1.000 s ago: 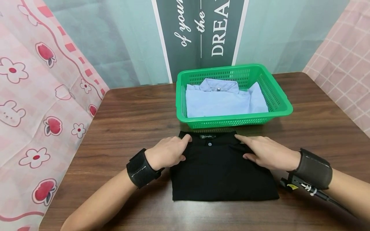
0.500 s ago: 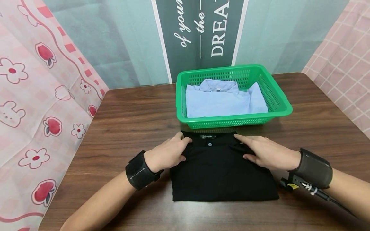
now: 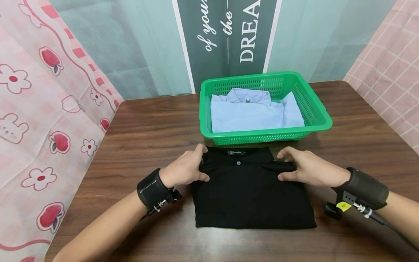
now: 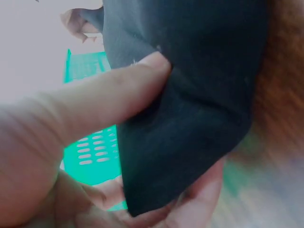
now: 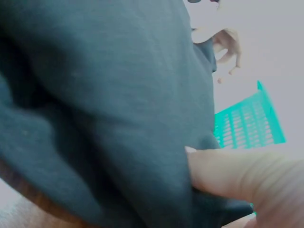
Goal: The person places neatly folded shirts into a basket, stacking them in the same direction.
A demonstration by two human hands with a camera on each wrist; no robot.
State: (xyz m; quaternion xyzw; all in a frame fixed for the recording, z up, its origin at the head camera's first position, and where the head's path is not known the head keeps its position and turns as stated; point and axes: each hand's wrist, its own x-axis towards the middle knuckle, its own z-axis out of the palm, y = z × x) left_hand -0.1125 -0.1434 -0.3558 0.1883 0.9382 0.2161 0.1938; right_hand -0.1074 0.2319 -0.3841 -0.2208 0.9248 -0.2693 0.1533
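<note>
A folded black shirt (image 3: 252, 196) lies on the table, its collar, label and one button facing up at the far end. My left hand (image 3: 184, 169) is at its upper left side. In the left wrist view the thumb (image 4: 118, 92) presses on top of the black cloth (image 4: 199, 95), with fingers beneath it. At the upper right side is my right hand (image 3: 309, 169), index finger bent and thumb on the cloth. The right wrist view has that thumb (image 5: 228, 173) against the shirt (image 5: 118, 104); its other fingers are mostly hidden.
Just beyond the shirt stands a green plastic basket (image 3: 271, 135) holding a folded light blue shirt (image 3: 248, 116). Brown wood-grain table (image 3: 147, 131) extends on both sides. Patterned cloths hang at the left, back and right.
My right hand has shifted right, from the collar corner to the shirt's side, and its index finger has bent. The left hand has shifted slightly left to the edge. Both wrists have turned.
</note>
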